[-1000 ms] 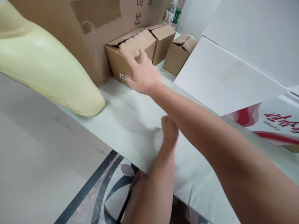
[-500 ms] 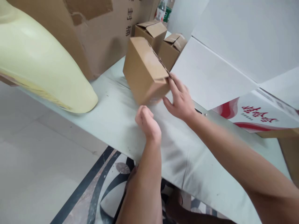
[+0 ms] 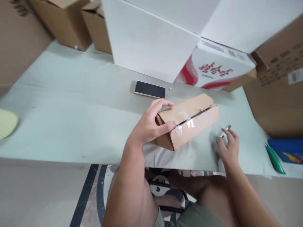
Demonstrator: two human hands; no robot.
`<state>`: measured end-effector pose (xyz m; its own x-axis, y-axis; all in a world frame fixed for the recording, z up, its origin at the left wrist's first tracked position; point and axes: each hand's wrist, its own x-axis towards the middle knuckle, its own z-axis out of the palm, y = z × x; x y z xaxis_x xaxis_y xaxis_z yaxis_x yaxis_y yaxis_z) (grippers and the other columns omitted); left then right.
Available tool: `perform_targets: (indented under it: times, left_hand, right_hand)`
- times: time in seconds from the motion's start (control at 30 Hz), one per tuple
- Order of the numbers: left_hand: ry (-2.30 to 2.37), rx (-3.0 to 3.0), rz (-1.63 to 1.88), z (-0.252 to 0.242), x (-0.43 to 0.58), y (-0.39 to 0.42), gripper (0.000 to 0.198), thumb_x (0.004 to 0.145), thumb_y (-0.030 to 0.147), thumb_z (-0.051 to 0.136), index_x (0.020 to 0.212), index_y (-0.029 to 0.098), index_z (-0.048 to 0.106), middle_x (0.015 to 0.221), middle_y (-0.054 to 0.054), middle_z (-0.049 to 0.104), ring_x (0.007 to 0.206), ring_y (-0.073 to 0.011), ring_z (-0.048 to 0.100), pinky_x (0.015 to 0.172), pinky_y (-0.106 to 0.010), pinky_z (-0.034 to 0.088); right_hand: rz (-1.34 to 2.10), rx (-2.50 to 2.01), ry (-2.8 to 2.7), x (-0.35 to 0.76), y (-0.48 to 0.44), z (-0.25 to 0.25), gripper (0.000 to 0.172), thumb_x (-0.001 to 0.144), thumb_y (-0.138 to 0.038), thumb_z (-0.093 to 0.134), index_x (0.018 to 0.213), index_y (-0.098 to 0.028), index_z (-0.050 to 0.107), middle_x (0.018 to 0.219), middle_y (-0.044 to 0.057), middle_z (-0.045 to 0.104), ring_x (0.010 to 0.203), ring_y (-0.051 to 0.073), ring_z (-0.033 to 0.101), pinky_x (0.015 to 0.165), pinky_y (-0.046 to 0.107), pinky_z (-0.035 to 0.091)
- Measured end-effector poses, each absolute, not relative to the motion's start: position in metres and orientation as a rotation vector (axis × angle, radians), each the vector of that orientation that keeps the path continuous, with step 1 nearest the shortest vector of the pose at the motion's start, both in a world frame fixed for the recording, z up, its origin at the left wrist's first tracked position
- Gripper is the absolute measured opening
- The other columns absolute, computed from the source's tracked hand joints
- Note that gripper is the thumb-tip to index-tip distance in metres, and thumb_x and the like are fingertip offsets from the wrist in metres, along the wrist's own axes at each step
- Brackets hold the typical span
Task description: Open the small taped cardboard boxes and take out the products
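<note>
A small brown cardboard box lies in front of me on the cloth-covered table. Clear tape shines on its upper face, beside a dark, ragged seam. My left hand grips its left end, with the thumb on the seam side and the fingers over the far edge. Right of the box, my right hand pinches a small white tool with a grey tip close to the tabletop. The fingers cover most of that tool, so its kind is unclear.
Behind the box lies a phone. White panels and a red-and-white carton stand at the back. Two brown boxes are back left. A large carton, a blue item and a green item are on the right.
The cardboard box has come right and nearer, down to the table. My left hand now grips its end. My right hand has left it and moved right to the white tool. The view has swung right.
</note>
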<state>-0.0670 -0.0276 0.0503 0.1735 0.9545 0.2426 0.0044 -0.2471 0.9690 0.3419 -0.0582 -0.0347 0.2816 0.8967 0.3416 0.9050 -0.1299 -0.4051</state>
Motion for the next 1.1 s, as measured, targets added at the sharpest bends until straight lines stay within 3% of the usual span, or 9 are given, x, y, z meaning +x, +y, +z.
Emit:
perform_targets:
  times: [0.1, 0.23, 0.4, 0.6, 0.7, 0.83, 0.97, 1.1]
  left_hand:
    - [0.968, 1.524, 1.143, 0.051, -0.039, -0.020, 0.040, 0.078, 0.042, 0.078, 0.112, 0.023, 0.069, 0.121, -0.009, 0.071, 0.111, -0.0259, 0.068, 0.100, -0.036, 0.055]
    - [0.930, 1.608, 1.144, 0.045, -0.018, -0.012, 0.044, 0.076, 0.051, 0.080, 0.108, 0.022, 0.071, 0.121, -0.011, 0.072, 0.114, -0.0286, 0.067, 0.099, -0.039, 0.056]
    - [0.770, 1.692, 1.037, 0.036, -0.005, -0.011, 0.063, 0.070, 0.068, 0.084, 0.111, 0.023, 0.072, 0.130, -0.015, 0.069, 0.125, -0.0338, 0.065, 0.103, -0.044, 0.057]
    - [0.712, 1.731, 0.980, 0.032, 0.004, -0.018, 0.055, 0.069, 0.053, 0.086, 0.116, 0.028, 0.072, 0.132, -0.014, 0.068, 0.132, -0.0353, 0.062, 0.106, -0.048, 0.056]
    - [0.719, 1.769, 0.981, 0.036, 0.007, -0.024, 0.055, 0.069, 0.043, 0.082, 0.122, 0.029, 0.071, 0.139, -0.013, 0.066, 0.135, -0.0349, 0.061, 0.108, -0.048, 0.055]
    - [0.805, 1.786, 0.991, 0.039, 0.010, -0.027, 0.058, 0.069, 0.049, 0.082, 0.122, 0.027, 0.072, 0.143, -0.014, 0.065, 0.134, -0.0363, 0.060, 0.107, -0.048, 0.056]
    - [0.753, 1.748, 1.087, 0.046, 0.008, -0.024, 0.050, 0.075, 0.051, 0.081, 0.120, 0.028, 0.073, 0.135, -0.012, 0.068, 0.129, -0.0339, 0.063, 0.100, -0.045, 0.060]
    - [0.699, 1.680, 1.380, 0.076, 0.012, -0.070, 0.036, 0.086, 0.053, 0.073, 0.117, 0.036, 0.078, 0.122, -0.006, 0.071, 0.124, -0.0330, 0.064, 0.110, -0.054, 0.055]
  right_hand:
    - [0.076, -2.189, -1.570, 0.361, -0.049, -0.045, 0.053, 0.082, -0.048, 0.056, 0.122, -0.017, 0.072, 0.141, 0.023, 0.057, 0.140, 0.041, 0.052, 0.120, 0.066, 0.042]
    - [0.113, -2.146, -1.644, 0.373, -0.044, -0.046, 0.051, 0.085, -0.046, 0.053, 0.120, -0.014, 0.072, 0.141, 0.024, 0.057, 0.135, 0.038, 0.055, 0.121, 0.060, 0.042]
    - [0.103, -2.108, -1.650, 0.387, -0.049, -0.040, 0.039, 0.084, -0.040, 0.051, 0.106, -0.016, 0.072, 0.120, 0.022, 0.066, 0.121, 0.038, 0.058, 0.111, 0.059, 0.046]
    - [0.239, -2.153, -1.471, 0.394, -0.055, -0.025, 0.015, 0.082, -0.030, 0.052, 0.092, -0.022, 0.060, 0.092, 0.009, 0.064, 0.088, 0.026, 0.059, 0.088, 0.045, 0.049]
    - [0.300, -2.112, -1.244, 0.389, -0.058, -0.017, 0.020, 0.083, -0.028, 0.054, 0.103, -0.024, 0.057, 0.095, 0.006, 0.064, 0.078, 0.021, 0.056, 0.078, 0.039, 0.046]
    - [0.510, -1.893, -1.082, 0.379, -0.060, -0.012, 0.032, 0.085, -0.024, 0.048, 0.117, -0.027, 0.049, 0.094, 0.001, 0.059, 0.066, 0.016, 0.050, 0.064, 0.033, 0.041]
    - [0.561, -1.789, -1.092, 0.367, -0.061, -0.009, 0.032, 0.086, -0.023, 0.049, 0.117, -0.029, 0.047, 0.093, -0.001, 0.056, 0.069, 0.016, 0.053, 0.064, 0.031, 0.043]
    - [0.610, -1.679, -1.032, 0.358, -0.062, -0.003, 0.036, 0.080, -0.024, 0.057, 0.114, -0.027, 0.047, 0.089, -0.002, 0.054, 0.070, 0.013, 0.051, 0.065, 0.029, 0.040]
